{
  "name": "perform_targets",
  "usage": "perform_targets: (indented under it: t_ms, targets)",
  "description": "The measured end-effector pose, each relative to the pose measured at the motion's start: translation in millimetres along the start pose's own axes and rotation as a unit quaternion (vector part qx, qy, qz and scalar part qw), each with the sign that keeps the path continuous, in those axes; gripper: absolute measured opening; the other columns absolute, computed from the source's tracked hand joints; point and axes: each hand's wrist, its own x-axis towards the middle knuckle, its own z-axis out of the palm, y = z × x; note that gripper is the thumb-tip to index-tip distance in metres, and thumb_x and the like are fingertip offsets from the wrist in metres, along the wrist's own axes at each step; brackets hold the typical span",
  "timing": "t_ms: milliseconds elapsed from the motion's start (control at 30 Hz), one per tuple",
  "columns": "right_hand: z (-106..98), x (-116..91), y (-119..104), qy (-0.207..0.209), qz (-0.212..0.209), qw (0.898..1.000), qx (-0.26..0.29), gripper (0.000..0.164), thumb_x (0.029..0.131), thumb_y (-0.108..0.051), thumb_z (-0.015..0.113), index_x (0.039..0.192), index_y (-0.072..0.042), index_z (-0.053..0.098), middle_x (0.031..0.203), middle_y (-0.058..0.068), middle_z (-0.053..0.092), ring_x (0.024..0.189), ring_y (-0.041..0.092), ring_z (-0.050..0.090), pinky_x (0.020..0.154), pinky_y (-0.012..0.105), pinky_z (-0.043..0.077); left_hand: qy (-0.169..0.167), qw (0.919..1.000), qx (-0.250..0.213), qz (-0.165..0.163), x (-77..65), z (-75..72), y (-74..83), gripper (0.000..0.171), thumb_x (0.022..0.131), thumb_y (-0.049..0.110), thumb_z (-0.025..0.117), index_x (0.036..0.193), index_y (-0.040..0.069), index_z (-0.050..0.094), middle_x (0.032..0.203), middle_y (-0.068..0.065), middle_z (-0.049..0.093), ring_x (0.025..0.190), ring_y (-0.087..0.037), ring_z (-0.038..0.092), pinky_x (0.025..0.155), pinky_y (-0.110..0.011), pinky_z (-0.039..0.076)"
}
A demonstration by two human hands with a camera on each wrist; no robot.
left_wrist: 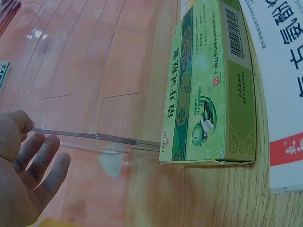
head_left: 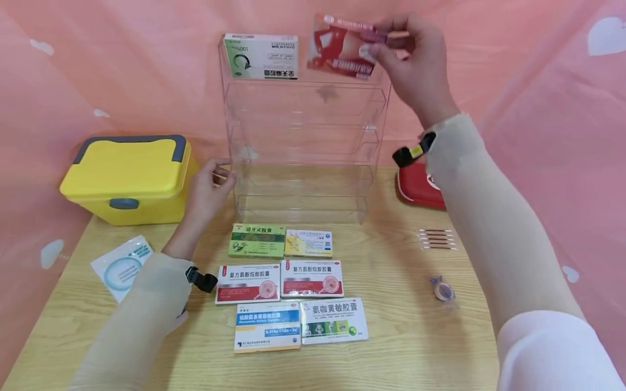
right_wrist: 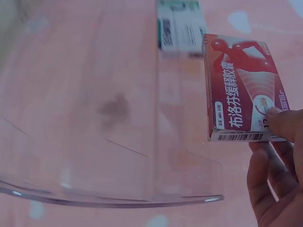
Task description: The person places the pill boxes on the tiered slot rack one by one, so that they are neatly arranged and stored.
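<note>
My right hand (head_left: 415, 65) pinches a red medicine box (head_left: 339, 46) by one end, between thumb and fingers, at the top right of a clear tiered display rack (head_left: 303, 209). The right wrist view shows the red box's printed front, held beside the rack's top tier and apart from the box there. On that tier's left side stands a white and green medicine box (head_left: 264, 57), its print upside down in the head view. Low on the rack's left side, my left hand (head_left: 210, 184) grips the clear side edge with thumb and forefinger; its other fingers are loosely bent.
Before the rack lie a green box (head_left: 256, 240), a small yellow-white box (head_left: 309, 243) and several other medicine boxes (head_left: 313, 278). A yellow case (head_left: 127, 168) and white packet (head_left: 122, 266) are left. Rightward are a red case (head_left: 420, 187), cotton swabs (head_left: 437, 239) and a small roll (head_left: 443, 291).
</note>
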Motion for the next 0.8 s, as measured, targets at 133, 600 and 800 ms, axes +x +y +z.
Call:
perform_targets:
  t_ms: [133, 600, 800]
  targets:
    - [-0.6, 20.6, -5.7, -0.001, 0.009, 0.999, -0.033, 0.028, 0.098, -0.011, 0.065, 0.126, -0.011, 0.068, 0.128, 0.003, 0.06, 0.117, 0.017, 0.058, 0.103, 0.023, 0.043, 0.0, 1.0, -0.004, -0.002, 0.4, 0.5, 0.8, 0.032, 0.099, 0.015, 0.065, 0.129, 0.005, 0.063, 0.103, -0.014, 0.069, 0.084, -0.025, 0.061, 0.064, -0.024, 0.048]
    - [-4.3, 41.0, 43.4, -0.045, 0.092, 0.991, -0.084, 0.026, 0.099, -0.021, 0.067, 0.126, -0.02, 0.069, 0.13, -0.002, 0.06, 0.116, 0.012, 0.051, 0.102, 0.022, 0.038, -0.005, 1.0, -0.001, 0.001, 0.2, 0.9, -0.5, 0.032, 0.1, 0.017, 0.064, 0.13, 0.005, 0.062, 0.103, -0.014, 0.068, 0.083, -0.025, 0.06, 0.061, -0.023, 0.048]
    - [-6.8, 41.3, 51.7, -0.055, 0.114, 0.988, -0.093, 0.027, 0.101, -0.023, 0.065, 0.127, -0.02, 0.069, 0.13, -0.001, 0.06, 0.117, 0.011, 0.049, 0.104, 0.023, 0.037, -0.007, 1.0, 0.006, -0.002, -0.8, 0.0, -0.2, 0.033, 0.1, 0.015, 0.064, 0.131, 0.006, 0.062, 0.103, -0.012, 0.068, 0.084, -0.024, 0.06, 0.063, -0.026, 0.048]
